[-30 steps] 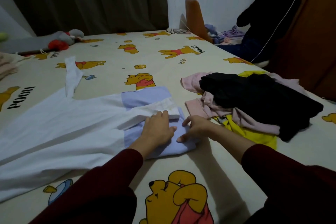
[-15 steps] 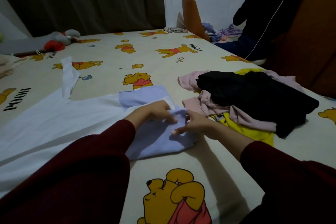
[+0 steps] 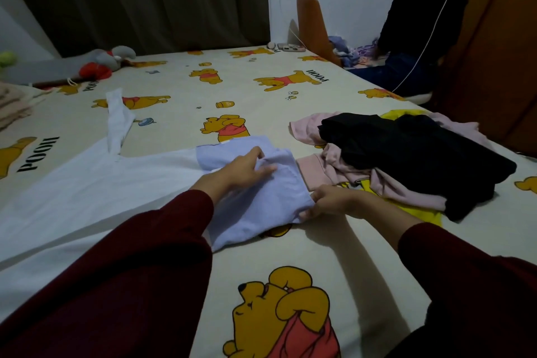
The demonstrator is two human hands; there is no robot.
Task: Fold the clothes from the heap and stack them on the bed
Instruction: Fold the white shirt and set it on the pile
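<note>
A white garment with a pale blue top part (image 3: pixel 261 200) lies spread across the bed (image 3: pixel 180 96), its white body (image 3: pixel 96 183) stretching left and one strap reaching toward the far side. My left hand (image 3: pixel 242 168) rests flat on the blue part with fingers extended. At the blue part's right edge, my right hand (image 3: pixel 327 202) pinches the cloth. To the right sits the heap (image 3: pixel 406 154): a black piece on top of pink and yellow clothes.
A grey and red plush toy (image 3: pixel 96 64) lies at the far left of the bed. Folded beige cloth (image 3: pixel 11 104) sits at the left edge. A person in dark clothes (image 3: pixel 415 32) is beyond the far right corner, beside an orange board (image 3: pixel 313 26).
The blue part has been turned over toward the right, covering the white collar seen before. My left hand moved up onto it; my right hand shifted right to its edge.
</note>
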